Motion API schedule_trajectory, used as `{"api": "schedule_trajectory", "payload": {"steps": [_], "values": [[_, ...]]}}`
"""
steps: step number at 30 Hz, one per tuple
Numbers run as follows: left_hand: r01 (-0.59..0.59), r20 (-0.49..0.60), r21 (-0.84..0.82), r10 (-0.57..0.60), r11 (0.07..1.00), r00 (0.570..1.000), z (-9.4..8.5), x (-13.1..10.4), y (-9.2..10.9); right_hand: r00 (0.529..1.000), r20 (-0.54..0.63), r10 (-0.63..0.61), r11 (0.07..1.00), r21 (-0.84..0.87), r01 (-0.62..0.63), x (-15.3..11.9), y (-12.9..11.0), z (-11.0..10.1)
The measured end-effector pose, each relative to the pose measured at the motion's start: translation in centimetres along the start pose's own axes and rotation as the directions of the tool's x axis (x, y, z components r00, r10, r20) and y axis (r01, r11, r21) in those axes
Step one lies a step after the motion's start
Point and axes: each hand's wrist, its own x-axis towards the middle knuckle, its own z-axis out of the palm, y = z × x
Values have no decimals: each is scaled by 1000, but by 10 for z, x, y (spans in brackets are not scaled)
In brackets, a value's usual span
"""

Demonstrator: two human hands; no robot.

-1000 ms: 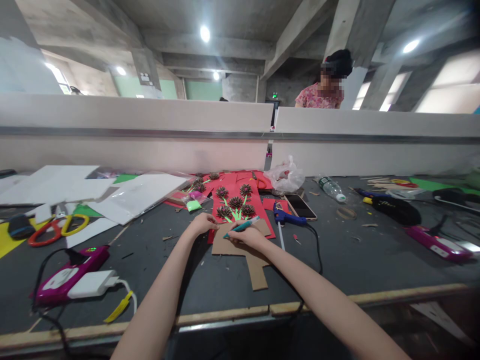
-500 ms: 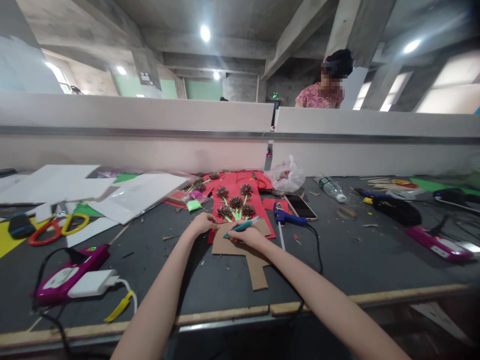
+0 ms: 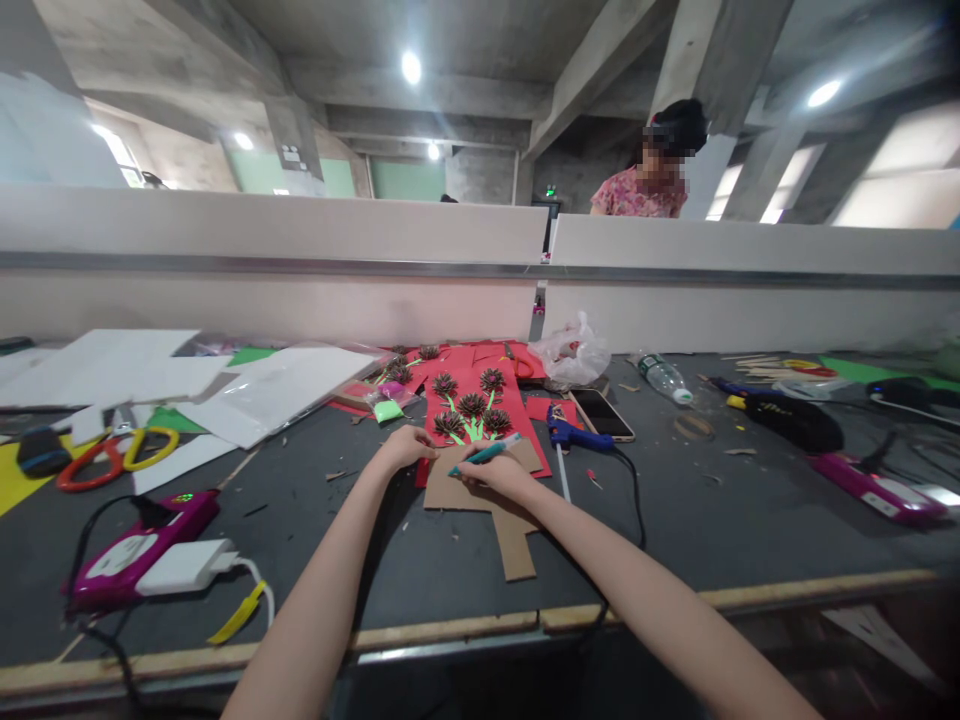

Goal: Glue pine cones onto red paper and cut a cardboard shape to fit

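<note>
My right hand (image 3: 491,470) is closed round a teal pen (image 3: 487,453), its tip slanting down to the left onto a brown cardboard piece (image 3: 454,492). At the cardboard's upper left corner, my left hand (image 3: 405,447) has its fingers curled down on the edge, holding it; the fingertips are partly hidden. Beneath and beyond the cardboard lies a red sheet (image 3: 463,377) bearing several dark pinecone-like flowers (image 3: 472,404) with green stems (image 3: 475,431). Another cardboard strip (image 3: 514,553) sticks out towards me, below my right wrist.
Right of the sheet lie a blue glue gun (image 3: 577,434), a phone (image 3: 602,414) and a plastic bottle (image 3: 663,379). Scissors (image 3: 91,466) and a purple power strip (image 3: 142,550) lie on the left. Behind the white partition (image 3: 300,225) is a person (image 3: 637,192).
The pen and my right hand have shifted very slightly; the pen's tip stays on the cardboard. My left hand has not visibly moved.
</note>
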Motion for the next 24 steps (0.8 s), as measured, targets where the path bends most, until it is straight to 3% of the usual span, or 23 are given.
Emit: {"api": "schedule_trajectory", "payload": {"steps": [5, 11, 24], "values": [[5, 10, -6, -5, 1000, 1000, 0, -1, 0, 995, -94, -37, 996, -90, 29, -2, -11, -5], [11, 12, -12, -11, 1000, 1000, 0, -1, 0, 947, -279, -157, 980, -165, 113, -5, -15, -19], [-16, 22, -39, 16, 999, 1000, -2, 0, 0, 964, -241, -115, 979, -193, 68, -7, -13, -15]]}}
